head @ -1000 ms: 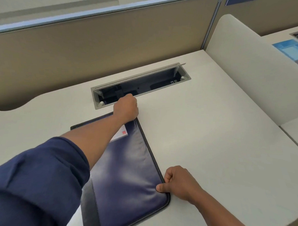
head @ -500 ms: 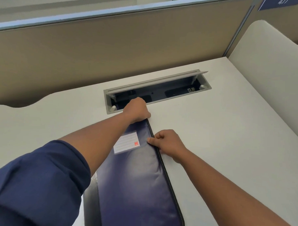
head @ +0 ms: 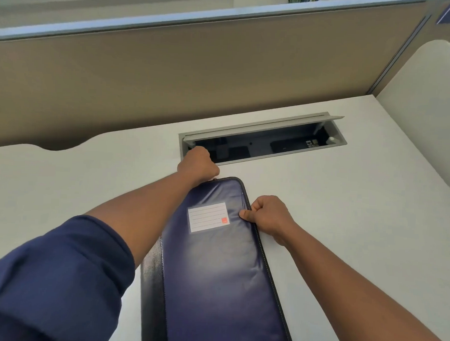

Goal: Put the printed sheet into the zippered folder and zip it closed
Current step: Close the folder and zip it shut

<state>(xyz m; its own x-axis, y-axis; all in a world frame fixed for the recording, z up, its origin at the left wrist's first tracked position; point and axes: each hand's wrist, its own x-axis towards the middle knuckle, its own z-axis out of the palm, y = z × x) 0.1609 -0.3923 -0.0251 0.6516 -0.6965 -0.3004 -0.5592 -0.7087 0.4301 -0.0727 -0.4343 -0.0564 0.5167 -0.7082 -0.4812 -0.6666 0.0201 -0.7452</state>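
Hands gripping a dark blue zippered folder [head: 223, 272] on a pale desk [head: 345, 212].

Folder lies flat, running from the bottom edge up toward an open cable tray [head: 265, 141] set in the desk. Left hand [head: 198, 167], fist closed, grips the folder's far top corner. Right hand [head: 267, 216] pinches the right edge beside a white label [head: 208, 217]. No printed sheet is visible; whether it is inside cannot be told.

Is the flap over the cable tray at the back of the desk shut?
No, the flap is tilted up, and the dark inside of the cable tray shows beneath it.
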